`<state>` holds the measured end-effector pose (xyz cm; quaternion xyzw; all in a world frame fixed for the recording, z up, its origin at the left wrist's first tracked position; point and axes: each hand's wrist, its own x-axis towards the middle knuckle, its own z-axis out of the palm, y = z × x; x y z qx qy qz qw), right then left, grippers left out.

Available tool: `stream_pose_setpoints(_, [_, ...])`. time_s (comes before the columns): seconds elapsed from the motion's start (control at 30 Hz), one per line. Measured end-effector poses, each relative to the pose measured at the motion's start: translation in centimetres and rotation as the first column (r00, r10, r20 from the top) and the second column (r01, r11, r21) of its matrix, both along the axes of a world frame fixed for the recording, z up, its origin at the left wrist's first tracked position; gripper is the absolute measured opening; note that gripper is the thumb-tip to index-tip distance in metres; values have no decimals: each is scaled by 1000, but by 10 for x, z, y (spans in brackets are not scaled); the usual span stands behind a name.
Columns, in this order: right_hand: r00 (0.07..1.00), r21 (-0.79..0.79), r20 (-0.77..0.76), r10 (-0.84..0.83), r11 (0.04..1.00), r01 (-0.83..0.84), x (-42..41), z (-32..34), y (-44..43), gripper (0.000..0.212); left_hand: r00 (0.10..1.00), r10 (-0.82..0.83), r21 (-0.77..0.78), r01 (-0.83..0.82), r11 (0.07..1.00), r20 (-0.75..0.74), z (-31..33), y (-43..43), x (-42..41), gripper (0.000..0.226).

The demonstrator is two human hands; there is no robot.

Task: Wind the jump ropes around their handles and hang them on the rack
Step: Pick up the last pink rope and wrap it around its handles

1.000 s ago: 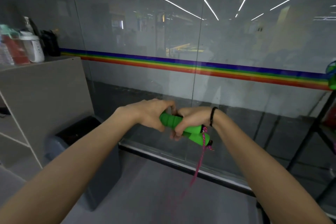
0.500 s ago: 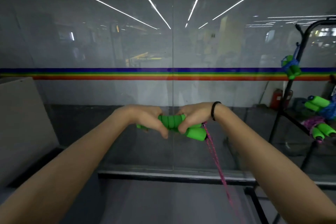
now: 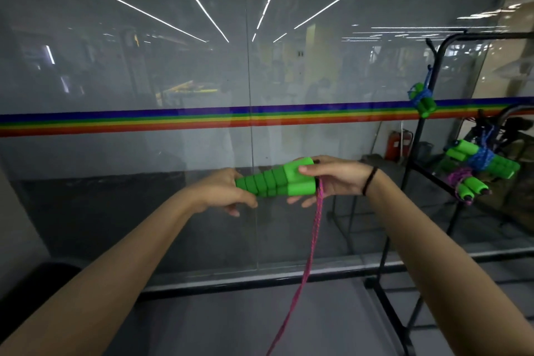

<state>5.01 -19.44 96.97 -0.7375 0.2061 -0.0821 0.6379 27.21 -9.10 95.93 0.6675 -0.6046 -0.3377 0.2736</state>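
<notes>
Over the last second the view has swung right, so the rack point(image 3: 491, 35) now stands in sight on the person's right. The hands have also slid apart. They were bunched over the middle of the pair of green handles point(image 3: 274, 182); now each holds one end. The left grip point(image 3: 219, 193) is curled round the ribbed left end. The right grip point(image 3: 338, 179) pinches the smooth right end, thumb on top and fingers beneath.

The handles lie side by side, roughly level, in front of the glass wall with its rainbow stripe point(image 3: 173, 120). The pink rope point(image 3: 312, 254) leaves their right end and hangs straight down out of view, with no turn yet laid round the handles. This looks like the set-up for winding: the handles are squared together and the rope is free.

One wound bundle with blue rope point(image 3: 424, 104) already hangs high on the rack, and more bundles point(image 3: 485, 163) sit lower (how those are attached cannot be told). This rope has yet to be wound and hung.
</notes>
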Motion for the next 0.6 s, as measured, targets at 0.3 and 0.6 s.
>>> stream_pose_setpoints(0.3, [746, -350, 318, -585, 659, 666, 14, -85, 29, 29, 886, 197, 32, -203, 979, -419, 0, -4, -6, 72])
stream_pose_setpoints(0.6, [734, -828, -513, -446, 482, -286, 23, -24, 59, 30, 949, 280, -276, -234, 932, 144, -15, -14, -40, 57])
